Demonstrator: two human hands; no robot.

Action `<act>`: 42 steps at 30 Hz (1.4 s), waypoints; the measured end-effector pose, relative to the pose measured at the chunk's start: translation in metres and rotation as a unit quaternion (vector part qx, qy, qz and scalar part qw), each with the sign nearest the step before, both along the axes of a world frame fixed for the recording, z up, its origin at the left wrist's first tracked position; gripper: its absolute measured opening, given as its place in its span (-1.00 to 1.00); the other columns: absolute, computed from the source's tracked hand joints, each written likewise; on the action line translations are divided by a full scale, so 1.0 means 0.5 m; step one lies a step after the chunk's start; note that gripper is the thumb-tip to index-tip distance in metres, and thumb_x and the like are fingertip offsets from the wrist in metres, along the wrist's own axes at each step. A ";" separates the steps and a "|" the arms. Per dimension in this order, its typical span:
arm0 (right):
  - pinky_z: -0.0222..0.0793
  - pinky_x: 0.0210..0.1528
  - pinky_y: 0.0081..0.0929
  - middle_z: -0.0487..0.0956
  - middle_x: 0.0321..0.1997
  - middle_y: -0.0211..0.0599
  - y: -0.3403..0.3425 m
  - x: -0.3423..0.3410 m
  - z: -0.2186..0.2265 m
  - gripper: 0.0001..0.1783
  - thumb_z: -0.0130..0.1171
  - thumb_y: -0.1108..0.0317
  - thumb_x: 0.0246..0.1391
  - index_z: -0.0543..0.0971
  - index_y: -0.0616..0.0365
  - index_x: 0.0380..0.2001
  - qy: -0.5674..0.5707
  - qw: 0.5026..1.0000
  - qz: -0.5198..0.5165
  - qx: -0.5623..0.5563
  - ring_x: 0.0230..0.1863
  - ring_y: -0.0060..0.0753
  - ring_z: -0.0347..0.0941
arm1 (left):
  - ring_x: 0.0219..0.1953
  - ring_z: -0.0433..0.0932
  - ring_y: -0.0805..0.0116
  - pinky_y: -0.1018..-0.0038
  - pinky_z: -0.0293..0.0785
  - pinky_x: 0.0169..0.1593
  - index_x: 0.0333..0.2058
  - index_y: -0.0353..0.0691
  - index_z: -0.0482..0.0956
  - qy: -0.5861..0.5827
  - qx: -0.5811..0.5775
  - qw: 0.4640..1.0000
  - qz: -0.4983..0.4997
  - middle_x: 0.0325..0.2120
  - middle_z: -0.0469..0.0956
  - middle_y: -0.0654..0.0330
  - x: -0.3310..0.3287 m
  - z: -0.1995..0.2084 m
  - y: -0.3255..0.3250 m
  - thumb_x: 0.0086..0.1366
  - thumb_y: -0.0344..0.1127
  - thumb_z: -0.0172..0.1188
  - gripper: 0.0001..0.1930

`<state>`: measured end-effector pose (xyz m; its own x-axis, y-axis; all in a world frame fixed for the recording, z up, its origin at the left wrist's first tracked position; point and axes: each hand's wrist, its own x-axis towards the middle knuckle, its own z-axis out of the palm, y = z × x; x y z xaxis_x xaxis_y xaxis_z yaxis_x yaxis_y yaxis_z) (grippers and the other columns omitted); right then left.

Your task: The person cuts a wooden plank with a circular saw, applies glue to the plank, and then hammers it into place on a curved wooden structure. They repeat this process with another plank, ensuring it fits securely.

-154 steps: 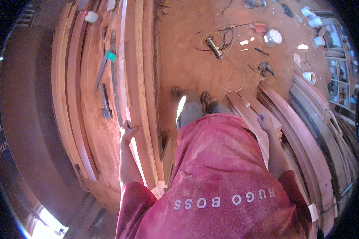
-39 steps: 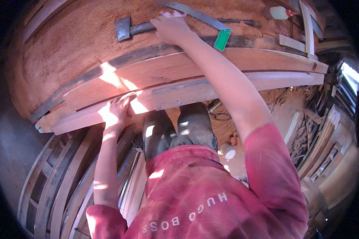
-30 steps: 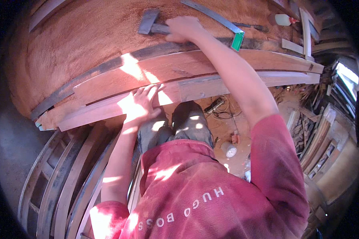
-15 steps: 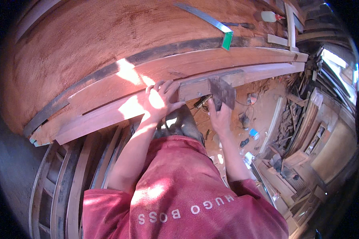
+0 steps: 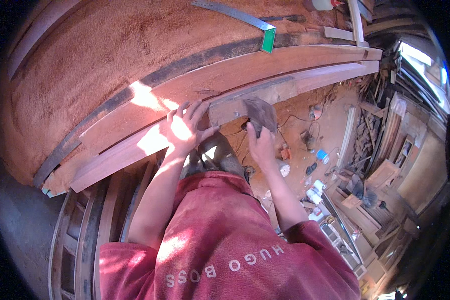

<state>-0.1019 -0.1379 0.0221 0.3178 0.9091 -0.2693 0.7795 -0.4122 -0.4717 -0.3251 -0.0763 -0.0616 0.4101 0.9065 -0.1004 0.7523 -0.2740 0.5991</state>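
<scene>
My left hand [image 5: 187, 128] lies with fingers spread on the near long wooden board [image 5: 112, 159], with a bright sunlit patch across its back. My right hand [image 5: 261, 146] grips a dark brown, flat, roughly square piece [image 5: 261, 114] by its near edge. That piece is tilted at the board's near side, beside a darker stretch of the wood. Whether it touches the board, I cannot tell. A second long board [image 5: 225, 75] runs alongside, just beyond the near one.
A try square [image 5: 268, 40] with a green handle lies on the dust-covered bench top [image 5: 100, 55]. Near the far right is a white bottle [image 5: 322, 4] with a red cap. Wooden frames [image 5: 85, 240] stand at lower left. Cables, a blue-and-white can [image 5: 322, 156] and timber scraps litter the floor at right.
The view has shifted, carrying the bench and boards slightly up and left in the picture. The dark piece has tilted a little. Both hands keep nearly the same places along the board.
</scene>
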 end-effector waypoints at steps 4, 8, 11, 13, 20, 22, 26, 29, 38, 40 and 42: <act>0.44 -0.12 0.19 0.64 -0.27 0.28 -0.023 0.046 -0.048 -0.60 0.16 0.11 0.33 0.56 0.33 -0.15 -0.036 0.999 -0.009 0.014 -0.16 0.44 0.55 | 0.17 0.55 0.16 0.13 0.45 0.19 0.19 0.09 0.57 0.009 0.011 1.000 -0.012 0.12 0.60 0.34 0.003 0.017 0.003 -0.04 0.27 0.48 -0.20; 0.42 -0.15 0.27 0.64 -0.31 0.30 0.020 0.064 -0.006 -0.58 0.13 0.07 0.35 0.53 0.31 -0.15 -0.016 0.992 -0.037 -0.119 -0.22 0.48 0.55 | 0.19 0.53 0.15 0.10 0.43 0.22 0.17 0.07 0.59 0.002 0.000 1.000 -0.006 0.13 0.60 0.35 0.002 0.012 0.005 -0.05 0.24 0.50 -0.21; 0.41 -0.17 0.32 0.63 -0.34 0.33 -0.009 0.057 -0.004 -0.57 0.09 0.06 0.37 0.48 0.28 -0.08 -0.043 0.997 -0.058 -0.035 -0.25 0.51 0.54 | 0.21 0.52 0.16 0.09 0.43 0.22 0.16 0.05 0.59 0.018 0.003 1.000 -0.010 0.14 0.60 0.35 0.004 0.016 0.003 -0.05 0.24 0.50 -0.20; 0.43 -0.18 0.31 0.63 -0.32 0.35 -0.010 0.071 -0.033 -0.57 0.10 0.05 0.37 0.45 0.27 -0.06 -0.063 0.995 -0.053 -0.053 -0.26 0.52 0.54 | 0.21 0.52 0.17 0.09 0.43 0.22 0.16 0.05 0.59 0.010 0.011 1.000 -0.003 0.13 0.60 0.36 0.006 0.014 0.002 -0.05 0.25 0.50 -0.20; 0.51 -0.07 0.13 0.64 -0.21 0.31 0.090 0.098 0.048 -0.50 0.20 0.02 0.27 0.49 0.22 0.04 0.118 0.969 -0.091 -0.195 -0.10 0.34 0.61 | 0.11 0.57 0.20 0.08 0.44 0.17 0.15 -0.03 0.57 -0.014 0.012 1.000 0.007 0.01 0.64 0.22 0.009 -0.015 -0.011 -0.07 0.20 0.54 -0.19; 0.53 -0.04 0.04 0.66 -0.18 0.24 0.142 0.079 0.019 -0.48 0.25 0.03 0.19 0.54 0.23 0.02 0.180 0.979 -0.017 -0.091 -0.06 0.23 0.63 | 0.05 0.59 0.12 0.07 0.44 0.16 0.17 -0.07 0.53 0.005 0.013 1.000 -0.017 -0.07 0.67 0.14 0.009 -0.010 -0.010 -0.07 0.24 0.51 -0.14; 0.53 -0.13 -0.22 0.71 -0.21 -0.17 0.335 0.009 -0.104 -0.45 0.39 0.05 -0.01 0.64 0.31 -0.10 0.264 0.962 0.061 -0.035 -0.23 -0.32 0.62 | -0.06 0.61 -0.05 0.07 0.52 0.04 0.27 -0.17 0.40 -0.015 0.043 0.999 -0.018 -0.05 0.66 0.04 0.026 -0.015 -0.014 -0.04 0.31 0.48 0.00; 0.54 -0.05 -0.12 0.70 -0.15 0.05 0.475 -0.111 -0.229 -0.32 0.37 -0.07 -0.06 0.62 0.32 -0.05 0.310 0.947 -0.002 -0.082 -0.10 -0.07 0.67 | 0.00 0.60 -0.06 -0.03 0.45 0.11 0.33 -0.19 0.35 0.032 0.016 0.999 -0.027 0.00 0.63 0.02 0.024 -0.003 -0.015 -0.01 0.44 0.38 0.07; 0.54 0.01 -0.04 0.69 -0.10 -0.01 0.333 -0.139 -0.136 -0.68 0.20 0.23 0.08 0.69 0.15 -0.16 0.081 0.994 0.044 0.057 -0.02 0.07 0.63 | 0.10 0.53 -0.11 -0.05 0.39 0.19 0.34 -0.20 0.33 0.073 0.009 0.990 -0.122 0.12 0.54 -0.07 0.022 -0.013 -0.034 0.13 0.42 0.29 -0.01; 0.51 0.04 -0.03 0.68 -0.15 -0.07 0.203 -0.063 -0.124 -0.75 0.20 0.29 0.07 0.69 0.10 -0.20 0.092 0.976 -0.045 0.191 0.00 0.06 0.59 | 0.12 0.53 -0.12 -0.06 0.39 0.20 0.34 -0.20 0.33 0.067 0.010 0.987 -0.146 0.13 0.53 -0.08 0.033 -0.029 -0.039 0.15 0.41 0.27 -0.02; 0.47 0.09 -0.04 0.66 -0.18 -0.06 0.054 0.046 -0.085 -0.80 0.23 0.35 0.04 0.70 0.09 -0.25 0.062 0.967 -0.098 0.228 0.04 0.05 0.56 | 0.13 0.52 -0.12 -0.06 0.38 0.21 0.34 -0.21 0.33 0.061 0.025 0.989 -0.130 0.14 0.51 -0.09 0.027 -0.040 -0.028 0.16 0.41 0.26 -0.03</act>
